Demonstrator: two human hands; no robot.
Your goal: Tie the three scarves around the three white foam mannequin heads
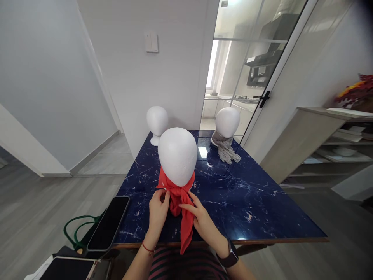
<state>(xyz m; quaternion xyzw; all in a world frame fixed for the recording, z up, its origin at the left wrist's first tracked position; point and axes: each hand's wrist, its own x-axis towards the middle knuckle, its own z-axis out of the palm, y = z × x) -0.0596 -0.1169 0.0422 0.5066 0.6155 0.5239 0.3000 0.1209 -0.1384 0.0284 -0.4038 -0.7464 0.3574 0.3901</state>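
Observation:
A white foam mannequin head stands near the front of the table, with a red scarf tied round its neck. The scarf is knotted at the front, and one long end hangs over the table edge. My left hand pinches the scarf's edge at the left of the neck, thumb and forefinger close together. On the right of the knot, my right hand rests against the hanging end with its fingers apart. Its lower fingers are partly hidden beneath the palm.
Behind stand another white foam head and a foam head wearing a grey scarf. A phone lies at the left edge of the blue marbled table. A tablet-like device sits lower left.

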